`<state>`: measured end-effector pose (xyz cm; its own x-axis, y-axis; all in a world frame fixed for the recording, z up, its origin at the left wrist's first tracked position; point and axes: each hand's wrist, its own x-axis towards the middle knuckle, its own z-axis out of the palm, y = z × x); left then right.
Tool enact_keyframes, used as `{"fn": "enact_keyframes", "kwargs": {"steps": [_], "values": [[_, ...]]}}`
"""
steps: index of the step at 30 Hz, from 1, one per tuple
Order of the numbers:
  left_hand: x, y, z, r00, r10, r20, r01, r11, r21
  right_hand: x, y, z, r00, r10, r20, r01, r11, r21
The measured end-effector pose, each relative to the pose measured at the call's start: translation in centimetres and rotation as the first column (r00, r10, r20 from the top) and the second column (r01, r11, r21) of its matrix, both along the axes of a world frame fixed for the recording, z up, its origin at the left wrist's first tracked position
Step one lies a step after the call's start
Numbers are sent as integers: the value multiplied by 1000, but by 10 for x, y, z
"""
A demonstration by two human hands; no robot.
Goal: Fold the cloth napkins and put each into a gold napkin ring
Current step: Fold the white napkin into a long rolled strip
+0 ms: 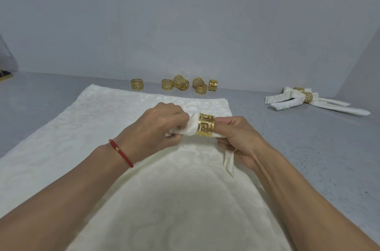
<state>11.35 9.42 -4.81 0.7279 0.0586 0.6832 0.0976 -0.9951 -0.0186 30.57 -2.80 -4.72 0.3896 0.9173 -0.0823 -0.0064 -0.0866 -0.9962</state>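
Left hand [158, 125] fingers pinch rolled napkin [190, 125] end; right hand [236, 137] fingers curl round napkin beside gold napkin ring [205, 125].

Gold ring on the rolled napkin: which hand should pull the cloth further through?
Left, probably. The left hand already pinches the rolled white cloth napkin where it exits the gold fretwork napkin ring; the right hand steadies ring and tail.
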Motion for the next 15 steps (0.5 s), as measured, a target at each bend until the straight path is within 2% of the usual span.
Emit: {"fn": "enact_keyframes", "kwargs": {"steps": [1, 3, 4, 6, 10, 15], "values": [[0, -2, 1, 1000, 12, 19, -9, 992, -125, 0, 0, 1, 1000, -17, -12, 17, 1000, 16], [-1, -5, 2, 1000, 14, -7, -16, 908, -418, -1, -1, 4, 998, -49, 27, 47, 997, 57], [-1, -7, 4, 999, 2, -47, -25, 869, -494, -2, -2, 6, 996, -54, 70, 48, 995, 83], [1, -11, 5, 994, -12, -113, -52, 832, -552, -7, -3, 7, 989, -44, 145, 23, 989, 145], [8, -15, 4, 996, -58, -65, 1, 757, -653, -18, -3, 8, 953, -2, 303, -46, 987, 151], [3, -12, 9, 996, -86, 15, 68, 658, -750, -14, -5, 9, 973, -16, 230, -31, 979, 201]]}}
